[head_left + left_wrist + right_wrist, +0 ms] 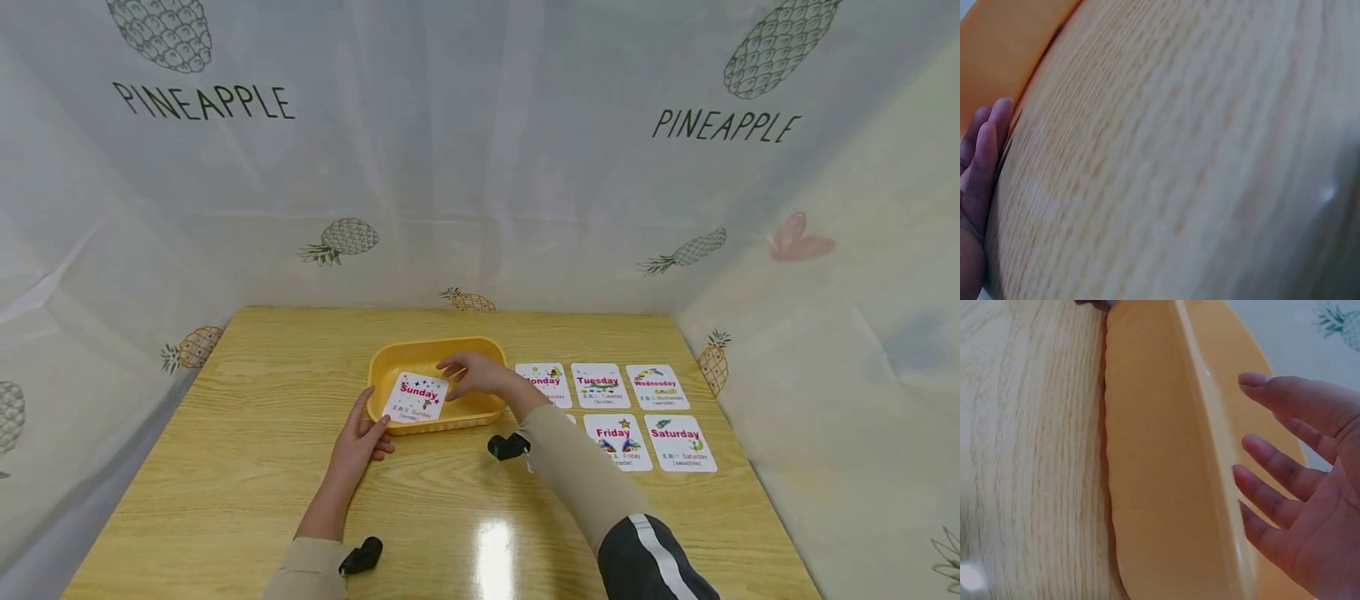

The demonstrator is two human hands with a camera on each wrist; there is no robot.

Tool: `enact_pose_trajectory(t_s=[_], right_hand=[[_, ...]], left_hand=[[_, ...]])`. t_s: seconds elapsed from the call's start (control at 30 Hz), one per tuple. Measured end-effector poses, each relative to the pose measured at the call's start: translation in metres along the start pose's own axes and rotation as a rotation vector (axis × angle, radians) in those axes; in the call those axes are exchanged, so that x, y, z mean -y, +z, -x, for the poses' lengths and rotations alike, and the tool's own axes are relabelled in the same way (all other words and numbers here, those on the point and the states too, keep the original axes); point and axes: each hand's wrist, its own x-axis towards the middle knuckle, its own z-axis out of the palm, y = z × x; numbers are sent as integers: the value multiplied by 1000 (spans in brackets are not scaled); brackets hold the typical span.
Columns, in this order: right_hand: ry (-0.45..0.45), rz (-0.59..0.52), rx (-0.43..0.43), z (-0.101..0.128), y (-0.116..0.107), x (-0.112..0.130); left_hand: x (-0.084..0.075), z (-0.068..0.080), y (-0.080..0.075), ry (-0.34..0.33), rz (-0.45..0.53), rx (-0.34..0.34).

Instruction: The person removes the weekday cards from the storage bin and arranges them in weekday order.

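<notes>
A shallow yellow plastic tray (480, 408) sits on the wooden table. Inside it lies a white card printed "Sunday" (417, 397), tilted toward the near left corner. At that corner my left hand (357, 437) holds the tray, thumb over the near rim and index finger along the left side. The left wrist view shows its fingers (985, 147) against the outer wall. Over the tray's right half is my right hand (472, 373), with spread, slightly bent fingers and nothing between them. Its thumb is close to the card's right edge; in the right wrist view its fingers (1275, 494) overlap the rim.
Right of the tray, weekday cards lie in two rows: Monday (543, 385), Tuesday (599, 386) and Wednesday (657, 387) behind, Friday (618, 442) and Saturday (681, 443) in front. My right forearm (577, 467) hides much of another front card. A pineapple-printed sheet (480, 167) surrounds the table.
</notes>
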Motion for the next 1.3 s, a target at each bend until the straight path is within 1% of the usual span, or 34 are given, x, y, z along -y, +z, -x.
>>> enact_pose_trajectory(t_s=[0.1,0.2,0.27,0.4,0.47,0.57,0.9,1.17,1.3], right_hand=[[25,37,1,-6,4,-1],[48,84,2,-10,8,-2],[61,101,2,-11,10,-2],[78,100,14,-15,13,-3],[83,108,19,-17,13,-4],[88,114,24,-18,14,-4],[98,101,33,-19,15,-4],[102,83,28,-21,16,-3],[108,109,25,-23,19,-6]], left_hand=[[3,-2,1,7,-11,-9],[1,-2,1,2,-4,2],[-3,-1,1,-9,8,14],[-17,7,1,-10,11,34],[-24,12,1,-7,1,34],[-30,16,1,-4,-11,26],[-28,15,0,-22,21,27],[-30,17,1,-3,-8,19],[-32,18,1,0,-21,22]])
